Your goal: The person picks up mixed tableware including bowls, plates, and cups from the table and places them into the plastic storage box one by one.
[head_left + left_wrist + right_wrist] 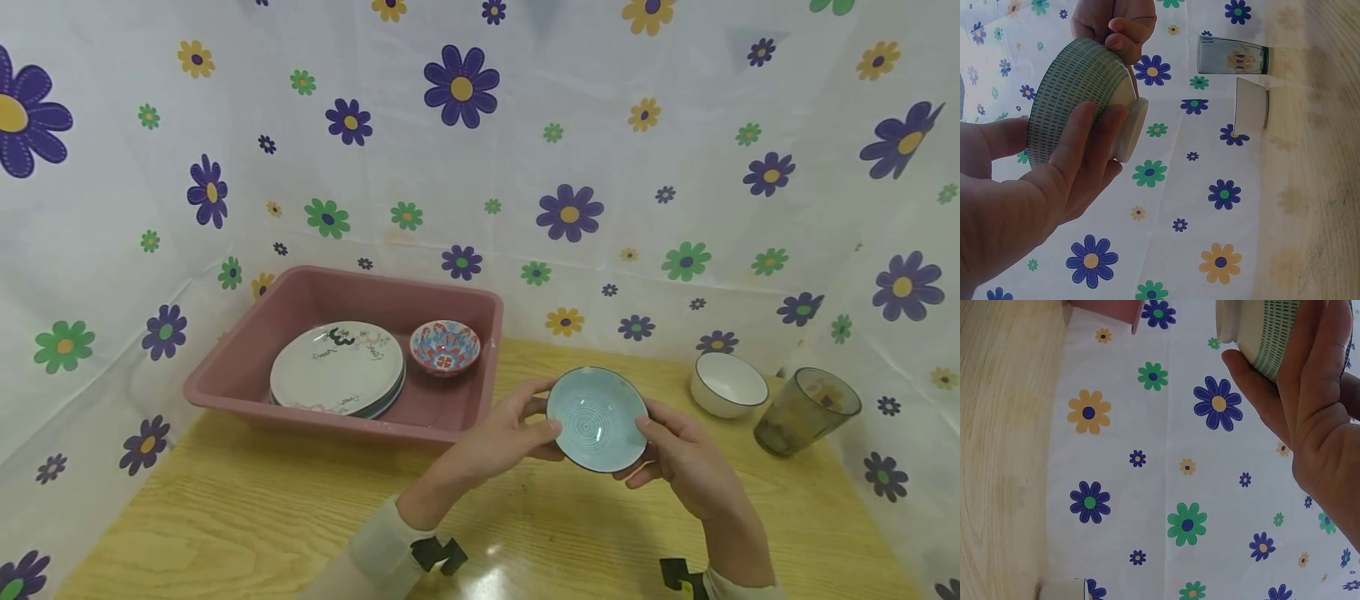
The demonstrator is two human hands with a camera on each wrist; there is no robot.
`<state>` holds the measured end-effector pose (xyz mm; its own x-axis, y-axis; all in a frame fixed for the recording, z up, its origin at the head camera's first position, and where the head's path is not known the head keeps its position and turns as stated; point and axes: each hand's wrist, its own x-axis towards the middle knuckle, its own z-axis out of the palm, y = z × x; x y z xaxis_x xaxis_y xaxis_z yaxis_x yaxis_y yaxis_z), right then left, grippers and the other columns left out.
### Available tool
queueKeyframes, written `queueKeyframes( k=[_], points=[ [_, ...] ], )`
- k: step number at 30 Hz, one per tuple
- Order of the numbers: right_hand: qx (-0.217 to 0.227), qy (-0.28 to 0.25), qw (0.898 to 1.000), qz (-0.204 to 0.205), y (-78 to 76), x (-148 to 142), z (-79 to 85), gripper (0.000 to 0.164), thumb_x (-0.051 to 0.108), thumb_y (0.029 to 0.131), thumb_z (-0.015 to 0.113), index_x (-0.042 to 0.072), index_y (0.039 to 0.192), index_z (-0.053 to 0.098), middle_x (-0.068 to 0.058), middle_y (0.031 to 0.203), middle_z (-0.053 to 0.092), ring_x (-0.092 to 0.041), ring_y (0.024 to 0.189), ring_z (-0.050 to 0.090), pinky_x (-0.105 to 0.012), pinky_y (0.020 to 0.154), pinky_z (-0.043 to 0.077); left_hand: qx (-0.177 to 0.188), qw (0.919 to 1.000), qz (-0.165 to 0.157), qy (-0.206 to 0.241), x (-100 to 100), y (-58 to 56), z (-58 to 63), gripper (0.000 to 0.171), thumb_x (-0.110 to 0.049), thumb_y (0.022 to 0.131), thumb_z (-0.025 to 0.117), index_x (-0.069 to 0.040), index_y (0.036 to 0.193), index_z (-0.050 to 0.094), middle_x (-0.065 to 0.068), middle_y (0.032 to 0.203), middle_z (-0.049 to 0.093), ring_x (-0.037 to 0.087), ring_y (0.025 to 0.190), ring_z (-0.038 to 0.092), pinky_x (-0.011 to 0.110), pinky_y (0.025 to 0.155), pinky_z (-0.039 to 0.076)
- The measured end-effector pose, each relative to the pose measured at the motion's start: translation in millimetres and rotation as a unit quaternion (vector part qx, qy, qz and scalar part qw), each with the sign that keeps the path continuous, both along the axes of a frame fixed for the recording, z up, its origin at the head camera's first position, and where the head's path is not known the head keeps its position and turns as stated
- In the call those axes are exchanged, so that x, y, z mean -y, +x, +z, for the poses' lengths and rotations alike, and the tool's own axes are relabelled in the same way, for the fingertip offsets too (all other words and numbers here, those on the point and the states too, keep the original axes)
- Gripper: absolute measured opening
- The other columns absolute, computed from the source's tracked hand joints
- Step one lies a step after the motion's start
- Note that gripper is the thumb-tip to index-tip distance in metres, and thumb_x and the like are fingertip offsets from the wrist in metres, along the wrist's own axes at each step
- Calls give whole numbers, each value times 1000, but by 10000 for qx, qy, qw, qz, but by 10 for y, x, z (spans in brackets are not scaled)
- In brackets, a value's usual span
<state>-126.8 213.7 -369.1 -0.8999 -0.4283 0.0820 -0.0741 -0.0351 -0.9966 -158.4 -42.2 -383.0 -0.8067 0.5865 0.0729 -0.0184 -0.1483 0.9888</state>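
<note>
Both hands hold a light blue-green bowl (596, 417) above the table, its inside tilted toward the head camera. My left hand (517, 429) grips the left side, thumb at the rim and fingers beneath. On the opposite side my right hand (686, 454) grips it the same way. In the left wrist view the bowl's (1072, 94) outside shows green dashes and a pale foot ring, with the left hand's (1054, 169) fingers spread along it. The right wrist view shows part of the bowl (1272, 337) against the right hand (1322, 406).
A pink basin (341, 421) at the left holds white oval plates (337, 371) and a red-and-blue patterned bowl (445, 350). On the right stand a white bowl (729, 387) and a dark translucent glass (806, 412). A flowered curtain (510, 158) hangs behind the wooden table (247, 508).
</note>
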Motion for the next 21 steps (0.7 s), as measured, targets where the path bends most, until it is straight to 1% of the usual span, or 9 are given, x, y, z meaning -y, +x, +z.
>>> queueKeyframes(
  k=[3, 9, 15, 21],
  points=[
    [32, 143, 9998, -131, 5, 16, 6, 58, 17, 108, 38, -20, 148, 16, -9, 96, 72, -22, 71, 73, -33, 60, 60, 3, 10000, 6, 9, 12, 4, 15, 59, 0, 100, 52, -5, 153, 28, 29, 138, 46, 28, 97, 67, 41, 86, 58],
    [75, 329, 9991, -247, 11, 42, 15, 58, 18, 108, 39, -16, 150, 18, -12, 99, 70, -22, 72, 73, -34, 61, 60, -50, 10000, -25, 45, 23, 2, 13, 58, 1, 99, 52, -4, 153, 29, 29, 138, 46, 28, 98, 67, 40, 86, 58],
    [64, 399, 9989, -254, 16, 51, 25, 57, 18, 108, 39, -15, 150, 19, -12, 101, 69, -23, 73, 73, -34, 62, 61, -11, 10000, 31, 19, 30, 16, 36, 59, 2, 99, 51, -5, 153, 29, 28, 137, 47, 27, 96, 67, 40, 85, 58],
    [65, 392, 9989, -245, 20, 60, 32, 57, 19, 108, 38, -15, 150, 18, -12, 102, 68, -23, 73, 73, -34, 62, 61, 7, 10000, 48, -32, 37, 15, 32, 59, 1, 99, 52, -6, 153, 30, 28, 137, 47, 27, 97, 67, 40, 86, 58]
  ],
)
